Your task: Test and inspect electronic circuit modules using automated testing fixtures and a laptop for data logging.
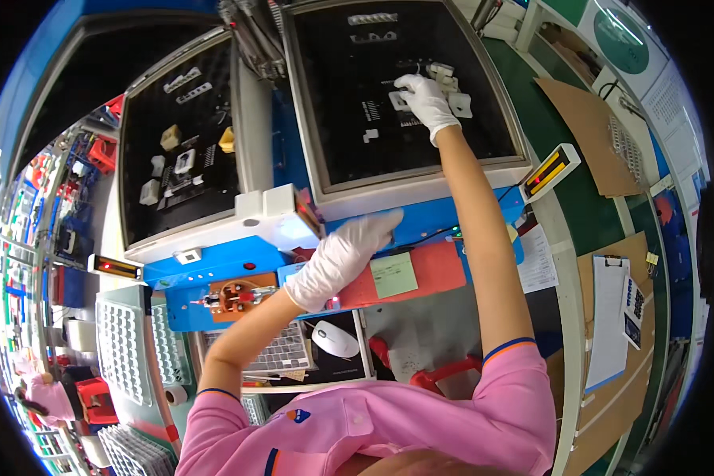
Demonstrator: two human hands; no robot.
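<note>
My right hand point(425, 104), in a white glove, reaches over the black bed point(349, 87) of the right-hand framed station. Its thumb and forefinger are apart, close above a white plastic part point(398, 101) that they partly cover. Right beside it lie another white part point(459, 105) and a cluster of pale blocks point(443, 77). My left hand point(343, 258), also gloved, hovers before the station's front edge, fingers stretched to the right and slightly blurred. I see nothing held in it. Beneath it are a red mat point(432, 268) and a yellow-green note point(394, 275).
A second framed bed point(178, 151) on the left carries white and yellowish parts. Along the front stand a copper-coloured fixture point(238, 296), a white mouse point(335, 339) and a keyboard point(278, 349). Light bars point(549, 172) flank the station; a clipboard point(608, 321) lies right. Another person point(51, 394) sits far left.
</note>
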